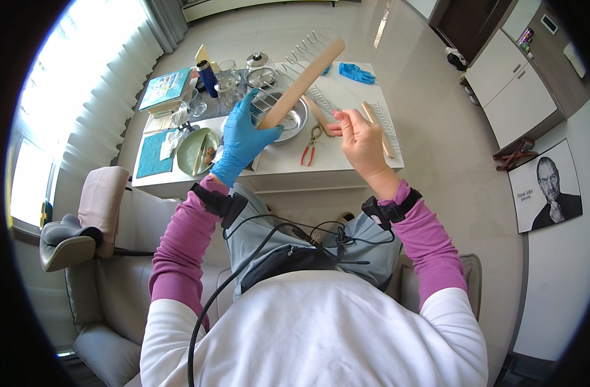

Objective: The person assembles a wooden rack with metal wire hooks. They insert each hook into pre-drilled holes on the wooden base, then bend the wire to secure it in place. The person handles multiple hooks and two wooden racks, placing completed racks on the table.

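Here, blue-gloved left hand (246, 137) grips wooden strip (303, 84), upper middle of frame. Bare right hand (365, 143), right of it, fingers curled; cannot tell if holding anything. Red-handled pliers (309, 149) on white table (337, 162), between hands.

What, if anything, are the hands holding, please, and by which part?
Left hand: the rack, by its near end. Right hand: I cannot tell.
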Action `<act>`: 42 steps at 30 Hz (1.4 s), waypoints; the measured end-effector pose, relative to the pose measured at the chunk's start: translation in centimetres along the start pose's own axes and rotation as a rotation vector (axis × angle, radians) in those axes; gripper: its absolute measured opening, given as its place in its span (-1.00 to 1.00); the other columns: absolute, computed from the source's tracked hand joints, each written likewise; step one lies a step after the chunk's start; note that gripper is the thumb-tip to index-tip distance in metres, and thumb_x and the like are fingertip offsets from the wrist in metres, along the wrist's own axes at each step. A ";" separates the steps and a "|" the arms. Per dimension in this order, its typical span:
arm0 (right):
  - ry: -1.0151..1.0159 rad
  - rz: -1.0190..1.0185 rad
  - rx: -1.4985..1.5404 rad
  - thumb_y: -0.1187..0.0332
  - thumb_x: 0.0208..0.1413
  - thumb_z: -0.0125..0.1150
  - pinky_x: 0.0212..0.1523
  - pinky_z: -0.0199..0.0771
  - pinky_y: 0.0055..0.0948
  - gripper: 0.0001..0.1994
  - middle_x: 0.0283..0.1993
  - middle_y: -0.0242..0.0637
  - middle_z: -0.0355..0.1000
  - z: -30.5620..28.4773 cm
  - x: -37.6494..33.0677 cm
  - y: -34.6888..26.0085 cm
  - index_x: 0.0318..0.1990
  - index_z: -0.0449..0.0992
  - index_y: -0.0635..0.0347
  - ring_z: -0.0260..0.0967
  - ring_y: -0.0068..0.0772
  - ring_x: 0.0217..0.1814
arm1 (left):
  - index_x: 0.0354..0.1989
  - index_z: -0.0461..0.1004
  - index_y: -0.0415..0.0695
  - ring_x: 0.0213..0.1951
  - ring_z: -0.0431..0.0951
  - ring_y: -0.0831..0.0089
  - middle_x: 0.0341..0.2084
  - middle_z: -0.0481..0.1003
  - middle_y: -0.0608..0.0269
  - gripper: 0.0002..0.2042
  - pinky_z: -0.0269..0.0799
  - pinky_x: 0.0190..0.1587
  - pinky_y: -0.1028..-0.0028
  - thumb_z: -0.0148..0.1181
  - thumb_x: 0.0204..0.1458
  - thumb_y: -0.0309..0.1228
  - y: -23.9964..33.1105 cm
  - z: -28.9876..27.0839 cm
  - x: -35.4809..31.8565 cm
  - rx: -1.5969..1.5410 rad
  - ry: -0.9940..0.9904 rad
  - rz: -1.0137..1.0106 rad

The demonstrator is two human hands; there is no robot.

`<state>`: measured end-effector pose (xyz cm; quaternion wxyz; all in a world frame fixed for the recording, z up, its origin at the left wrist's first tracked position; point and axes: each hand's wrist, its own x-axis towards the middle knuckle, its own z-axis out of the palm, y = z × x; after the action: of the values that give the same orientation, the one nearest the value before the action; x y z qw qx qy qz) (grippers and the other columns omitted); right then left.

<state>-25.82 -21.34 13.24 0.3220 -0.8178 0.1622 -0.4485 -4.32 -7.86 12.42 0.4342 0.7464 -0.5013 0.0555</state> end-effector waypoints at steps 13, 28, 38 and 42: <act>-0.287 1.096 1.321 0.29 0.31 0.00 -0.53 0.51 -0.85 -0.76 -0.28 -0.06 0.49 -0.7 -0.3 1.8 -0.31 0.45 0.28 0.47 -0.69 -0.46 | 0.35 0.12 -0.09 -0.11 0.43 0.23 -0.10 0.43 0.13 -0.04 0.37 -0.02 0.28 0.51 -0.34 -0.31 0.1 -1.1 -0.7 0.079 0.183 0.329; 0.007 -0.164 -0.241 0.17 0.19 0.18 -0.28 0.57 -0.40 -0.64 -0.22 -0.05 0.52 0.2 0.2 1.5 -0.08 0.46 0.34 0.54 -0.17 -0.27 | 0.21 0.28 -0.27 -0.34 0.47 0.49 -0.34 0.45 0.23 -0.20 0.43 -0.29 0.49 0.49 -0.25 -0.21 -2.1 0.0 1.8 -0.166 -0.250 -0.302; 0.019 -0.410 -0.526 0.33 0.09 0.28 -0.51 0.49 -0.38 -0.82 -0.45 -0.28 0.45 -0.6 0.0 1.2 -0.38 0.43 0.22 0.47 -0.29 -0.43 | 0.20 0.26 -0.30 -0.35 0.47 0.44 -0.35 0.41 0.20 -0.17 0.45 -0.33 0.46 0.48 -0.26 -0.18 -0.7 -0.9 1.2 -0.082 -0.306 -0.239; 0.071 -0.457 -0.528 0.32 0.08 0.28 -0.54 0.47 -0.37 -0.78 -0.51 -0.31 0.38 -0.7 0.5 1.0 -0.45 0.36 0.19 0.44 -0.30 -0.47 | 0.21 0.25 -0.30 -0.39 0.47 0.45 -0.36 0.40 0.20 -0.18 0.47 -0.40 0.46 0.48 -0.26 -0.18 -0.4 -0.8 1.2 -0.076 -0.293 -0.243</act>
<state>-26.12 -22.62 13.16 -0.0151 -0.8720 0.0966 -0.4796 -3.17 -8.07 13.32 0.3880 0.7845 -0.4670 -0.1258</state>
